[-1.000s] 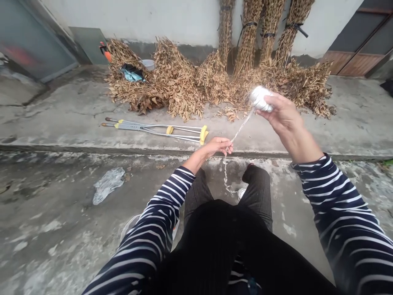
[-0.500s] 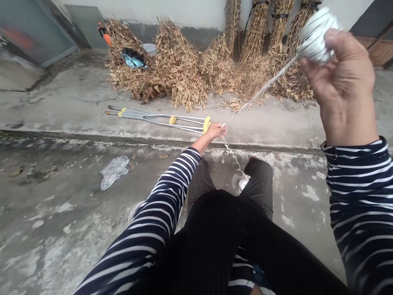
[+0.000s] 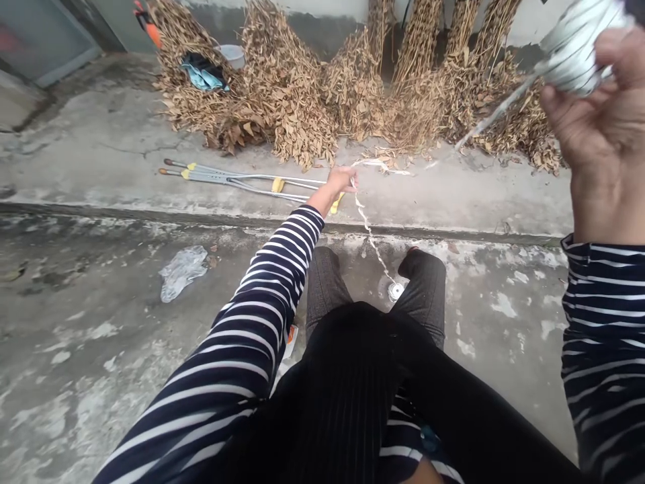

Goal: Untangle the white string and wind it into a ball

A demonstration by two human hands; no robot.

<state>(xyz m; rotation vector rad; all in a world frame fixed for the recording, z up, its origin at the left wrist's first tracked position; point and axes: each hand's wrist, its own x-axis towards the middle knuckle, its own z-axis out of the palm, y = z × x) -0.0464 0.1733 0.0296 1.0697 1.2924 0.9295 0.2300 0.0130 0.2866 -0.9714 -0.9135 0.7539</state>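
High at the right, my right hand (image 3: pixel 605 128) grips a white spool of cord (image 3: pixel 579 47) with dark lines across it. A grey-white strand runs from the spool down and left, blurring partway. My left hand (image 3: pixel 341 180), reached out over the concrete step, is closed on a white cord (image 3: pixel 369 235). From that hand the cord hangs twisted down to a small round white spool (image 3: pixel 396 291) on the ground between my legs. A loose loop of white strand (image 3: pixel 377 163) extends to the right of my left hand.
Crutches (image 3: pixel 226 178) with yellow pads lie on the concrete step (image 3: pixel 453 202), partly behind my left hand. Dry plant bundles (image 3: pixel 302 101) lean along the wall, with a blue and black cloth (image 3: pixel 204 72) on them. A clear plastic bag (image 3: pixel 184 272) lies on the lower ground.
My right hand with its spool has moved right, toward the frame edge. My left hand sits slightly higher and further left. The strand between them, straight before, now has a slack loop.
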